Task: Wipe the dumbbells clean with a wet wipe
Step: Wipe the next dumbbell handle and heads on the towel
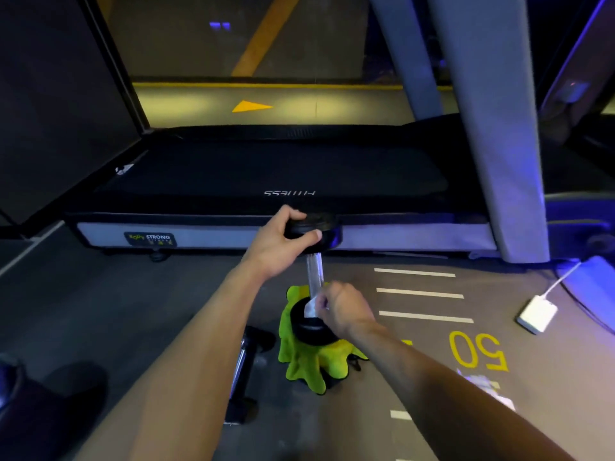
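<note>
A black dumbbell (315,271) with a chrome handle stands upright on a lime-green cloth (307,359) on the floor. My left hand (283,241) grips its upper black head. My right hand (342,309) pinches a white wet wipe (312,309) against the base of the handle, just above the lower head. A second dumbbell (241,366) lies flat on the floor to the left of the cloth, partly hidden behind my left forearm.
A black treadmill deck (266,174) with a grey side rail runs across just behind the dumbbell, its grey upright (492,128) at right. A white power adapter (537,313) with cable lies on the floor at right. A dark shoe (50,404) is at bottom left.
</note>
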{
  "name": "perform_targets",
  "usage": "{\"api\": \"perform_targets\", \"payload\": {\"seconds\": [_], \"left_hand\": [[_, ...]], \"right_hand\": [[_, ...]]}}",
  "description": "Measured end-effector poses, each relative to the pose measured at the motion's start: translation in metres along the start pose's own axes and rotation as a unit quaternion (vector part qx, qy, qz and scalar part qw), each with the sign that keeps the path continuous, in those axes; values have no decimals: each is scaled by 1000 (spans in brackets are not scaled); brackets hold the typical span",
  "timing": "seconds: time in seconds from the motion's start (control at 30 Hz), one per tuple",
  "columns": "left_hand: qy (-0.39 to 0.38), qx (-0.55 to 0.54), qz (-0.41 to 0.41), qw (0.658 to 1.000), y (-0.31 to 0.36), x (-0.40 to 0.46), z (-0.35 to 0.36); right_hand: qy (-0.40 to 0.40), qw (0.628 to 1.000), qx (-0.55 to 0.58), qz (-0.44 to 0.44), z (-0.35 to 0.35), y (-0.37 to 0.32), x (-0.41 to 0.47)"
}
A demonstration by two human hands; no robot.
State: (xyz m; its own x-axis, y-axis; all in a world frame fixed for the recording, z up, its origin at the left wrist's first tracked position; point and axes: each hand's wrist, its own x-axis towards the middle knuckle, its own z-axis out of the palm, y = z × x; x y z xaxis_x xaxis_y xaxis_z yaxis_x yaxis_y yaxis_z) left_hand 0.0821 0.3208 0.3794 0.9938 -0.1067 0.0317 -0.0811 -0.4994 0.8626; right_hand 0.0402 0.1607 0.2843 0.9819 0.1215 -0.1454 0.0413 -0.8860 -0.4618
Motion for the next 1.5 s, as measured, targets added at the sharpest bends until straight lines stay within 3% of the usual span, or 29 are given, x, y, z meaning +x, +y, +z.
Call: {"api": "perform_targets", "payload": {"seconds": [0.1, 0.2, 0.3, 0.33, 0.4, 0.5, 0.67, 0.73, 0.8, 0.93, 0.97, 1.03, 1.1, 1.17, 1.3, 1.43, 1.5], "left_hand": [[1, -23, 1, 1000, -8, -1, 2], [12, -31, -6, 999, -14, -2, -1], [15, -36, -5, 999, -19, -4, -2], [16, -39, -5, 999, -21, -5, -3], [23, -40, 0, 999, -24, -7, -3], [35, -47, 6, 998, -29, -9, -2], [23, -23, 18, 999, -28, -7, -2], [22, -17, 24, 999, -26, -7, 1], [26, -21, 31, 999, -25, -6, 4], [19, -20, 42, 999, -24, -1, 7], [18, -20, 42, 999, -24, 0, 7], [18, -20, 36, 999, -24, 2, 6], [27, -22, 34, 999, -26, 3, 6], [30, -26, 31, 999, -26, 2, 6], [33, -19, 26, 999, -26, 3, 8], [36, -13, 20, 999, -26, 3, 7], [28, -17, 19, 999, -27, 3, 6]], "right_hand": [[60, 995, 77, -16, 16, 6, -14], [171, 964, 201, -36, 31, 10, -19], [203, 920, 324, 85, 13, 9, -8], [204, 906, 347, 129, 2, 12, -2], [168, 917, 325, 157, -16, 20, 10], [34, 934, 300, 193, -19, 22, 15], [-81, 950, 259, 154, -8, 10, 27], [-73, 948, 257, 171, -6, 8, 28], [-35, 921, 331, 201, -9, 1, 26], [45, 794, 574, 194, -25, -15, 36], [52, 789, 584, 184, -22, -13, 40], [46, 829, 517, 208, -7, -6, 36], [10, 835, 492, 246, 15, 7, 36], [15, 832, 508, 220, -5, -9, 27], [49, 736, 657, 154, -35, -31, 30], [47, 763, 614, 198, -20, -20, 20], [52, 747, 634, 192, -26, -22, 26]]}}
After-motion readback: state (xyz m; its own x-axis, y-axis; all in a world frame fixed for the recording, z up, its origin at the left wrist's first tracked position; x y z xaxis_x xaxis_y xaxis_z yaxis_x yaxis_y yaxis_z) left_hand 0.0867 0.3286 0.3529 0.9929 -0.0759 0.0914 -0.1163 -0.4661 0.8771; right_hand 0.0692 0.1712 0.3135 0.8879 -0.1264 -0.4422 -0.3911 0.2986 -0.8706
